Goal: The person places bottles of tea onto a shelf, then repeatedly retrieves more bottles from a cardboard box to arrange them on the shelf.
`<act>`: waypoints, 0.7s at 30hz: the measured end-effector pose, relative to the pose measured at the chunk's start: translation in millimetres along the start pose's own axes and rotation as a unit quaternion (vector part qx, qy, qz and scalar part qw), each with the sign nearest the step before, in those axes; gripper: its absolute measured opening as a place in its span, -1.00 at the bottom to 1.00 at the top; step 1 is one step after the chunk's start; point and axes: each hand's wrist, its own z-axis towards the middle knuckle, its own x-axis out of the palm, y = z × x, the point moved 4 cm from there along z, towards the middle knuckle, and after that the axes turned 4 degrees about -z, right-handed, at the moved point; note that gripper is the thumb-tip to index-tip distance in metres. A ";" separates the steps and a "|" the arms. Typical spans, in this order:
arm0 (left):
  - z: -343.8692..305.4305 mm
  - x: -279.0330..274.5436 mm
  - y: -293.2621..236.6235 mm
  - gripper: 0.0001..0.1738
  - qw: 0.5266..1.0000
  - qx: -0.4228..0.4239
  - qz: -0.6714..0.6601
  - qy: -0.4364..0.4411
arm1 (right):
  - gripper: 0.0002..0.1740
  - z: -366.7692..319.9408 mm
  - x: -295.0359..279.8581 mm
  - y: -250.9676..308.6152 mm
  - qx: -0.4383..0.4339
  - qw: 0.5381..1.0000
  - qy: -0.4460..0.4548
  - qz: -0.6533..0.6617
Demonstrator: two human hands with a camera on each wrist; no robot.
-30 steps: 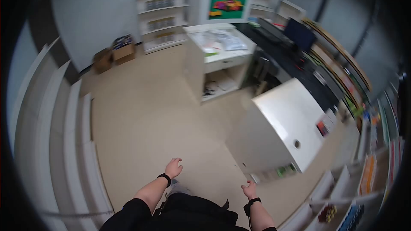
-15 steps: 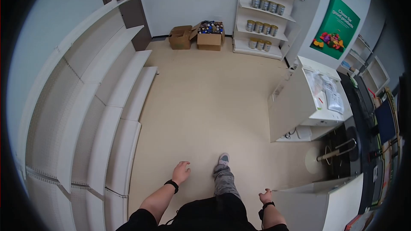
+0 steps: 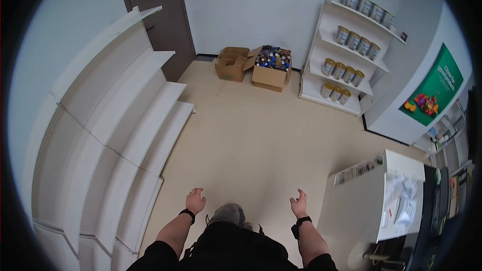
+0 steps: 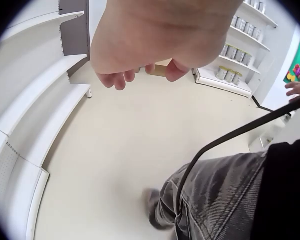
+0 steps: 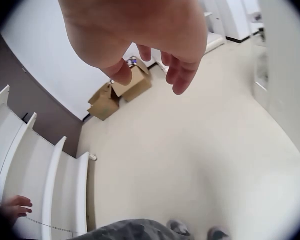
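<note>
My left hand [image 3: 195, 201] hangs in front of my body with loosely bent fingers, holding nothing. To the right, my right hand [image 3: 298, 204] is held out over the floor, also without anything in it. Both wrists carry dark bands. In the left wrist view the fingers [image 4: 119, 81] dangle above the bare floor; the right wrist view shows the thumb [image 5: 121, 73] and fingers apart. Nearest to the left hand is the white shelving unit [image 3: 128, 145]. A white counter [image 3: 351, 200] stands beside the right hand.
Against the far wall, a cardboard box [image 3: 268, 78] full of bottles sits beside another brown box [image 3: 231, 73]. A shelf rack [image 3: 311, 83] right of them bears rows of cans [image 3: 345, 73]. A green poster [image 3: 436, 88] hangs on the pillar, and a dark door [image 3: 163, 30] stands back left.
My view has turned left, away from the desk, and moved forward towards the boxes and can rack. The counter with plastic bags is now closer at the right. Both hands stay without anything in them.
</note>
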 end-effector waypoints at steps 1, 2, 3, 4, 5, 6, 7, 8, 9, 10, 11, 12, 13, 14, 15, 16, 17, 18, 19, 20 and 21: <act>30.6 2.2 -5.4 -0.49 1.000 -0.013 -0.004 0.008 | -0.32 38.9 3.6 25.8 -0.039 0.999 -0.016 0.008; 88.4 17.5 -19.3 -0.46 1.000 -0.022 -0.010 0.019 | -0.32 104.1 14.2 50.3 -0.038 0.999 -0.010 0.005; 119.2 22.9 -23.4 -0.46 0.999 -0.021 -0.011 0.021 | -0.34 139.5 13.2 72.9 -0.055 0.998 -0.023 0.020; 152.9 33.0 -27.1 -0.43 0.999 -0.011 -0.004 0.033 | -0.35 176.3 13.7 89.1 -0.073 0.996 -0.040 0.033; 189.7 40.7 -33.3 -0.41 0.999 -0.001 0.001 0.045 | -0.35 209.3 15.9 98.3 -0.074 0.996 -0.045 0.030; 223.9 42.9 -39.7 -0.39 0.998 -0.016 0.001 0.062 | -0.36 238.2 19.5 97.6 -0.066 0.997 -0.040 0.004; 258.4 45.4 -45.5 -0.39 0.998 -0.018 -0.009 0.067 | -0.37 264.1 19.2 93.9 -0.057 0.998 -0.030 -0.028; 294.8 46.3 -46.4 -0.41 0.997 -0.020 -0.007 0.071 | -0.39 288.0 15.7 100.2 -0.087 0.994 -0.037 -0.054; 331.2 46.4 -50.0 -0.43 0.997 -0.022 -0.005 0.075 | -0.39 317.4 10.4 115.2 -0.087 0.994 -0.035 -0.064; 367.1 45.0 -62.2 -0.49 0.993 -0.039 -0.012 0.109 | -0.41 340.2 0.9 122.9 -0.080 0.993 -0.042 -0.075; 402.8 37.9 -73.1 -0.56 0.991 -0.037 -0.028 0.129 | -0.43 360.6 -6.0 134.3 -0.071 0.993 -0.049 -0.084; 437.9 25.5 -91.6 -0.59 0.991 -0.027 -0.044 0.127 | -0.43 386.3 -11.7 147.1 -0.104 0.989 -0.080 -0.065; 470.7 15.3 -109.6 -0.62 0.991 -0.013 -0.056 0.124 | -0.43 410.8 -17.1 154.1 -0.096 0.990 -0.080 -0.063; 504.0 8.2 -128.5 -0.62 0.991 -0.008 -0.047 0.126 | -0.43 440.1 -21.3 160.6 -0.080 0.991 -0.096 -0.046; 541.7 1.8 -150.4 -0.65 0.990 0.007 -0.077 0.115 | -0.43 471.0 -21.0 169.2 -0.065 0.991 -0.114 -0.026; 580.2 -2.1 -168.2 -0.68 0.989 0.023 -0.106 0.104 | -0.43 499.4 -22.5 180.0 -0.022 0.995 -0.098 -0.009; 617.5 -0.7 -185.4 -0.68 0.989 0.027 -0.098 0.107 | -0.43 534.4 -19.6 179.7 -0.015 0.995 -0.101 -0.002; 653.0 -2.2 -201.5 -0.70 0.986 0.048 -0.130 0.091 | -0.44 567.9 -15.4 181.6 -0.018 0.994 -0.098 -0.039; 685.7 -3.9 -214.0 -0.72 0.982 0.066 -0.163 0.074 | -0.45 599.2 -7.9 182.4 -0.023 0.992 -0.093 -0.078; 717.6 -5.2 -224.0 -0.74 0.984 0.064 -0.153 0.062 | -0.44 636.6 0.9 184.9 -0.026 0.990 -0.090 -0.106; 748.3 -1.9 -228.0 -0.75 0.984 0.066 -0.162 0.037 | -0.44 677.1 9.4 187.3 -0.025 0.990 -0.080 -0.110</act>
